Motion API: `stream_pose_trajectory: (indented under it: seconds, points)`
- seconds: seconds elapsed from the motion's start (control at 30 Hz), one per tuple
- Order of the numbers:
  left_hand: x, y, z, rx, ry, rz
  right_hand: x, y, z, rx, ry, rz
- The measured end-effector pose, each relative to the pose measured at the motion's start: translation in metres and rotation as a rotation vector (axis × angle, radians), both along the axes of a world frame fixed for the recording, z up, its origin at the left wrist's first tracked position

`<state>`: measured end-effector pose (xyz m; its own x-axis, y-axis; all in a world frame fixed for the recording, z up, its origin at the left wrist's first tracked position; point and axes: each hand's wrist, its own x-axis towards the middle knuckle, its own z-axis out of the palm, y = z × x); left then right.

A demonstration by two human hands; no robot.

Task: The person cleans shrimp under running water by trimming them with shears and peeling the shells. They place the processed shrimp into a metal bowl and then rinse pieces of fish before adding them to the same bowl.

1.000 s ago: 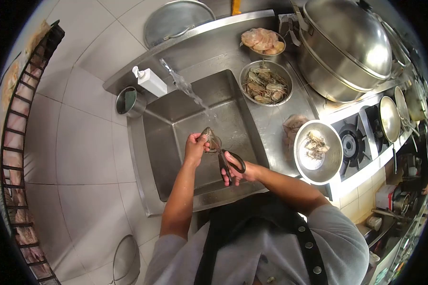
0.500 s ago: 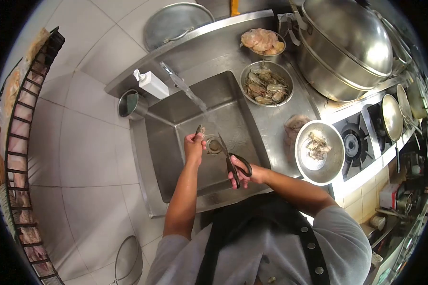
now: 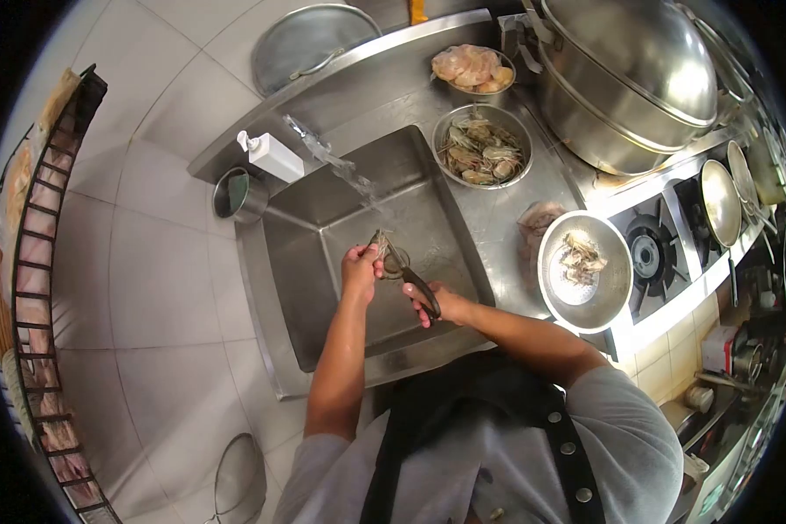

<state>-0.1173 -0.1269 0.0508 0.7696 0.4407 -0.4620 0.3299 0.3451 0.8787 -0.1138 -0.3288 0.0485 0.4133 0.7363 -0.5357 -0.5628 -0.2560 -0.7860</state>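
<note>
Over the steel sink (image 3: 323, 306), my left hand (image 3: 361, 272) is closed on a small shrimp (image 3: 380, 239). My right hand (image 3: 437, 303) grips black-handled scissors (image 3: 421, 292), their handles together and the blades reaching the shrimp. Water (image 3: 341, 165) runs from a tap into the sink behind my hands. A steel bowl of shrimp (image 3: 483, 147) stands on the counter beyond the sink's right side. Some shrimp pieces (image 3: 582, 258) lie in a perforated colander (image 3: 555, 297) on the right.
A white pump bottle (image 3: 275, 158) and a steel cup (image 3: 241, 196) stand at the sink's left rim. Behind the shrimp bowl is a bowl of pale meat (image 3: 472, 68). A large lidded pot (image 3: 620, 87) and a gas burner (image 3: 646, 253) are at the right.
The scissors have closed and their blades have come to the shrimp as my right hand moved slightly left. The whole view has shifted a little.
</note>
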Motion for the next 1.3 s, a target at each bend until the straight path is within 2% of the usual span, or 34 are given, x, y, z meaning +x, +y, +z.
stream_pose_trajectory:
  seconds: [0.1, 0.2, 0.27, 0.4, 0.53, 0.67, 0.7, 0.83, 0.97, 1.17, 1.3]
  points:
    - [-0.004, 0.01, -0.001, -0.064, -0.011, -0.01, -0.001, -0.007, -0.004, 0.023, -0.04, -0.054]
    - [-0.006, 0.014, 0.0, -0.131, -0.019, 0.005, 0.001, -0.015, -0.003, 0.027, -0.042, 0.042]
    - [-0.006, 0.014, 0.001, -0.151, -0.024, 0.015, -0.001, -0.02, 0.0, 0.052, 0.116, 0.089]
    - [-0.01, 0.011, 0.005, -0.173, 0.006, -0.078, -0.002, -0.019, 0.006, 0.071, 0.137, 0.099]
    - [-0.012, 0.008, 0.007, -0.167, 0.034, -0.151, 0.006, -0.018, 0.005, -0.009, -0.027, 0.093]
    - [-0.01, 0.013, 0.003, -0.16, 0.054, -0.14, 0.004, -0.022, 0.005, -0.021, -0.126, 0.056]
    - [-0.009, 0.013, 0.002, -0.151, 0.028, -0.08, 0.003, -0.025, 0.008, -0.022, -0.128, 0.055]
    - [0.0, 0.014, -0.004, -0.072, -0.107, 0.066, -0.005, -0.038, 0.016, 0.037, 0.065, 0.158]
    - [0.006, 0.009, -0.002, 0.04, -0.128, 0.077, -0.011, -0.038, 0.027, 0.161, 0.233, 0.205]
    - [0.012, -0.015, -0.001, 0.118, -0.128, 0.158, -0.005, -0.016, 0.028, 0.212, 0.289, 0.156]
    - [0.011, -0.018, -0.007, 0.024, -0.168, 0.155, -0.002, -0.006, 0.027, 0.157, 0.269, 0.05]
